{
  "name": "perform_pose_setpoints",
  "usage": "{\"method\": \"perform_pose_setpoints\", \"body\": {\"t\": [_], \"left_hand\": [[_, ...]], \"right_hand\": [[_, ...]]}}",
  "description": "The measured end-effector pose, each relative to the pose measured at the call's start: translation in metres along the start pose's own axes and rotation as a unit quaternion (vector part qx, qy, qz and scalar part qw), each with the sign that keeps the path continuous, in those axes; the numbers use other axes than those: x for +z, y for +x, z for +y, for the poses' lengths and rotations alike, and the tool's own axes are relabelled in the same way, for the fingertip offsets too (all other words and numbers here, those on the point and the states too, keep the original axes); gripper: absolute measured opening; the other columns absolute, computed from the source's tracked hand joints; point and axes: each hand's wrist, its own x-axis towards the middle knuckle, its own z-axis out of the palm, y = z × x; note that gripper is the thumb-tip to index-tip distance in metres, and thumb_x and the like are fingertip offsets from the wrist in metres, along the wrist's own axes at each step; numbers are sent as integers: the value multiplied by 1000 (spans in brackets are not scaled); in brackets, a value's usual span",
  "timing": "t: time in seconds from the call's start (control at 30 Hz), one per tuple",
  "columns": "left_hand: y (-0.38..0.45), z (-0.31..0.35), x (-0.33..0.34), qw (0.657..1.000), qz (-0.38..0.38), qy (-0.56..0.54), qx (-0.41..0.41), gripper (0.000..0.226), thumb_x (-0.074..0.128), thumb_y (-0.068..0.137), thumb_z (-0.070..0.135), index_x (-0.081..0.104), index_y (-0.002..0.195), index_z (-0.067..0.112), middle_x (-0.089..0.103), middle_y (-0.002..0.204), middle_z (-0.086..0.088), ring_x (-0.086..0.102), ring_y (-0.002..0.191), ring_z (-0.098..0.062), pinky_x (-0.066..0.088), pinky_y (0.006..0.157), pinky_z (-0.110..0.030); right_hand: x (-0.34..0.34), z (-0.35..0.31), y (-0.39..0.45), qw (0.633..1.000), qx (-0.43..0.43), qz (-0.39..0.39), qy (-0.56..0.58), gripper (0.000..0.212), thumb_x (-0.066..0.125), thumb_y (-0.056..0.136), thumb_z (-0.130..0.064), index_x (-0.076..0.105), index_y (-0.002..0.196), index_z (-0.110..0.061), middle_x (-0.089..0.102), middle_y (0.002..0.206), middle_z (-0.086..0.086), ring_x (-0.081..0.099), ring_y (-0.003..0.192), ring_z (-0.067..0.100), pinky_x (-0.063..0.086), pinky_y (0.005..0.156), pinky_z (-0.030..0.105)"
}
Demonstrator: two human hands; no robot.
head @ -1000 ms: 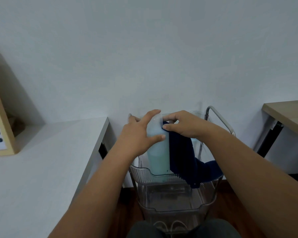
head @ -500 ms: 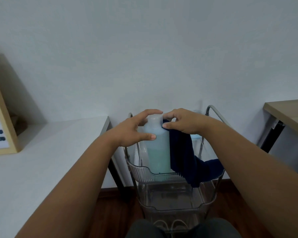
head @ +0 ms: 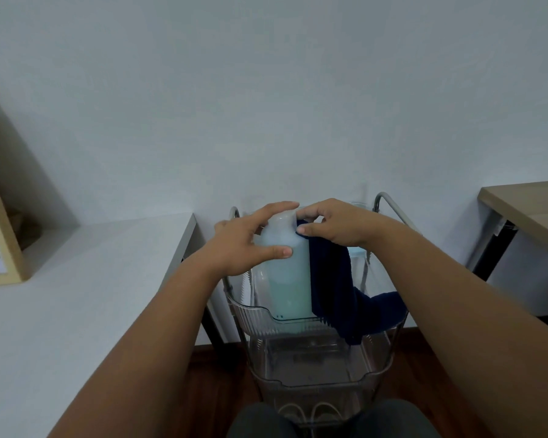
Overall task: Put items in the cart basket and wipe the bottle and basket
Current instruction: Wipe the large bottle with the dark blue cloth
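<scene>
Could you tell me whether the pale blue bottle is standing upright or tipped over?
Upright: the bottle stands vertically in the top cart basket, cap end up, gripped by the left hand.

One bottle (head: 287, 273), one cloth (head: 332, 289), two hands (head: 244, 245), two tables (head: 76, 295).

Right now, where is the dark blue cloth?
In the head view, the dark blue cloth hangs right of the bottle, pinched against its top by the right hand, its lower end draped into the cart's top basket.

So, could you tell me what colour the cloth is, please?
Dark navy blue; the cloth shows best in the head view.
</scene>
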Motion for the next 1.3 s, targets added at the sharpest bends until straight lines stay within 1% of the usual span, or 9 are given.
{"method": "perform_pose_setpoints", "body": {"t": [0.2, 0.4, 0.53, 0.67, 0.77, 0.9, 1.03, 1.17, 1.3], "left_hand": [[1, -12, -3, 997, -31, -67, 35, 69, 75, 81, 45, 36, 133, 67, 42, 142, 21, 40, 132, -6, 34, 110, -35], [1, -10, 8, 973, 224, -39, 48, 67, 79, 70, 57, 50, 130, 50, 55, 109, 14, 54, 103, 4, 37, 82, 0], [1, -14, 5, 961, 266, -56, 57, 44, 83, 75, 36, 64, 114, 37, 63, 91, 10, 61, 91, -3, 46, 81, -12], [-3, -17, 4, 951, 296, -15, 85, 29, 67, 88, 13, 72, 103, 37, 66, 94, 7, 63, 90, -3, 49, 81, -23], [-4, -5, 12, 960, 268, -8, 76, 26, 64, 86, 37, 67, 111, 44, 65, 94, 17, 63, 93, -3, 52, 83, -29], [2, 1, 15, 975, 223, 8, -2, 71, 65, 63, 78, 43, 127, 55, 63, 96, 23, 59, 100, -3, 50, 89, -35], [5, -13, 6, 974, 222, -31, -23, 75, 75, 60, 69, 44, 126, 53, 65, 97, 22, 58, 101, 2, 48, 87, -28], [-1, -28, -3, 958, 283, -33, -16, 39, 73, 83, 40, 57, 119, 42, 70, 94, 19, 60, 97, 7, 48, 89, -30], [-4, -5, 14, 957, 289, -19, 35, 18, 62, 90, 42, 65, 107, 40, 68, 88, 19, 63, 91, 2, 50, 83, -33]], "right_hand": [[1, 9, -5, 995, 5, 3, 95, 38, 55, 95, -10, 59, 131, -22, 56, 135, -9, 48, 124, 2, 32, 107, 23], [7, 21, -8, 982, 35, 64, 172, 36, 54, 94, -4, 64, 124, -23, 62, 127, -8, 54, 120, 6, 36, 105, 21], [17, 24, -11, 969, 59, 94, 222, 36, 53, 95, -4, 63, 126, -18, 62, 127, -8, 55, 117, 3, 37, 104, 20], [23, 23, -13, 952, 82, 118, 271, 32, 53, 93, -2, 68, 118, -17, 71, 109, -9, 65, 100, 2, 49, 84, 13], [26, 21, -13, 936, 110, 129, 310, 30, 54, 92, 0, 74, 99, -22, 76, 91, -7, 71, 87, 7, 54, 69, 14], [31, 18, -15, 925, 118, 134, 337, 31, 53, 92, 0, 74, 99, -21, 76, 97, 1, 71, 91, 14, 55, 73, 20], [30, 18, -19, 926, 116, 133, 334, 33, 51, 91, 2, 73, 102, -20, 75, 96, -2, 71, 86, 7, 53, 63, 12], [30, 18, -18, 928, 125, 133, 325, 32, 52, 91, 3, 70, 111, -14, 73, 101, 0, 69, 93, 11, 53, 67, 13], [34, 18, -16, 926, 122, 133, 333, 32, 52, 91, 2, 73, 102, -20, 76, 95, -2, 71, 86, 9, 53, 62, 13]]}}
